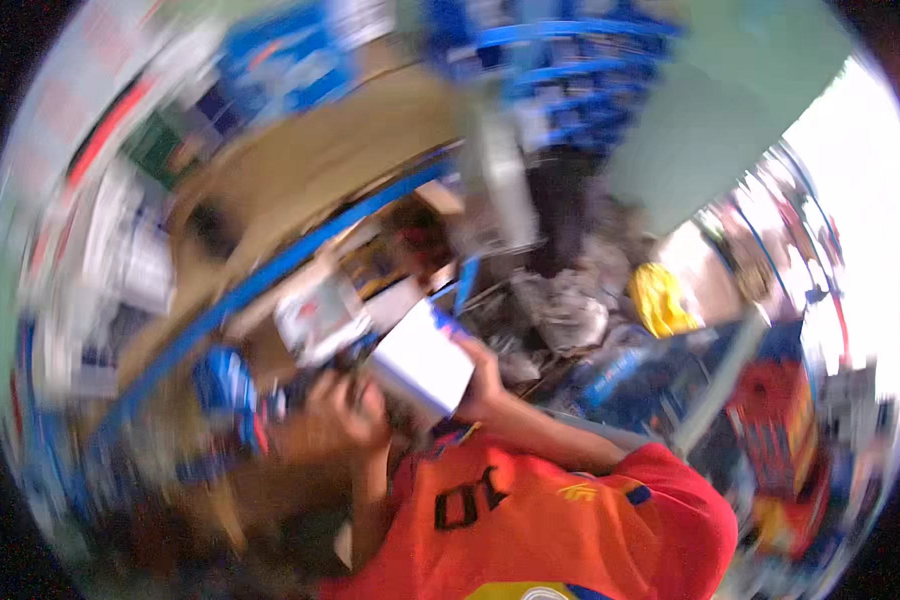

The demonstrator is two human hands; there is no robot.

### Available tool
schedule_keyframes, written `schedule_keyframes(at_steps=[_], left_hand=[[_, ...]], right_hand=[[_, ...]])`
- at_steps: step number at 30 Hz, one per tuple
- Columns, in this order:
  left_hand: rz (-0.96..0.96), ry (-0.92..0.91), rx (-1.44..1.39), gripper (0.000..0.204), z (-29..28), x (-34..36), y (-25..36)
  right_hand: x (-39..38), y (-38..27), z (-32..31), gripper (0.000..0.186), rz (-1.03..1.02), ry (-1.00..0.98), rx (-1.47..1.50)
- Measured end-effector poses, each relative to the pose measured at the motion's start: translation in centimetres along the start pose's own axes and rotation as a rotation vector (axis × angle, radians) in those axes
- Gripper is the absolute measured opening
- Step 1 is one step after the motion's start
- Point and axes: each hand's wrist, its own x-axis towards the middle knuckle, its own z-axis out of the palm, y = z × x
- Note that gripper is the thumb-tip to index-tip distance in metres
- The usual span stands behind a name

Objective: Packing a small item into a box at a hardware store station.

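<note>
A white box (425, 362) with blue on its edges is in my right hand (483, 378), whose fingers wrap its right side. The box is tilted, its plain white face turned up. To its left is my left hand (348, 408), smeared by motion. Its fingers look half bent and apart, and I see nothing between them. Whether its fingertips touch the box I cannot tell. Just beyond the hands lies a white package (320, 318) with red marks.
A brown shelf board (320, 140) with a blue front edge (270, 280) curves across the left. Blue racks (580, 70) stand at the back. Crumpled clear plastic (570, 310), a yellow bag (662, 300) and a red crate (770, 420) are to the right.
</note>
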Motion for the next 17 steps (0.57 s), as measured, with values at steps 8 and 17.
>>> schedule_keyframes(at_steps=[8, 17], left_hand=[[0.31, -0.303, -0.134, 0.029, -0.1, -2.4, -0.2], [-0.329, -0.737, -0.2, 0.062, 11.7, -13.4, -21.3]], right_hand=[[1.1, 0.1, -2.5, 0.056, -0.197, 0.039, 0.015], [-8.8, 0.0, -5.6, 0.057, -0.39, 0.065, 0.15]])
